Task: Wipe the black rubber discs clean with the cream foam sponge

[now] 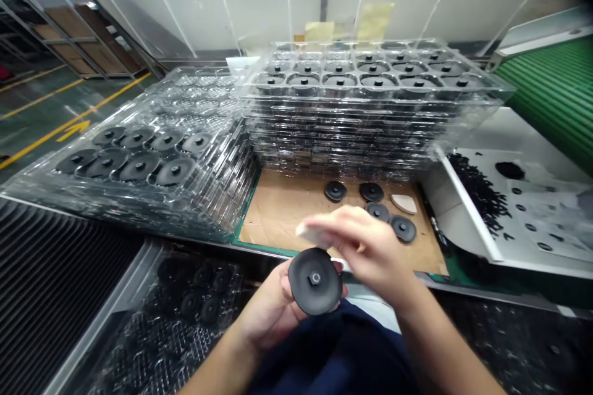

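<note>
My left hand (273,308) is closed round the edge of a black rounded disc (306,290) with a short post at its centre, its dished face turned up toward me. Just above it, my right hand (365,247) pinches a small white piece (314,235), perhaps a pad; motion blurs it and the fingers partly cover it. Beyond my hands, several like discs lie on a brown cardboard sheet (278,203), one of them a black disc (335,191). A pale wedge-shaped piece (404,203) lies beside them.
A tall stack of clear plastic trays (343,129) holding discs stands behind the cardboard. A second tray stack (222,191) is at left, partly filled. On the right, a white bin (467,203) holds small black parts, with a green roller conveyor (551,86) behind it.
</note>
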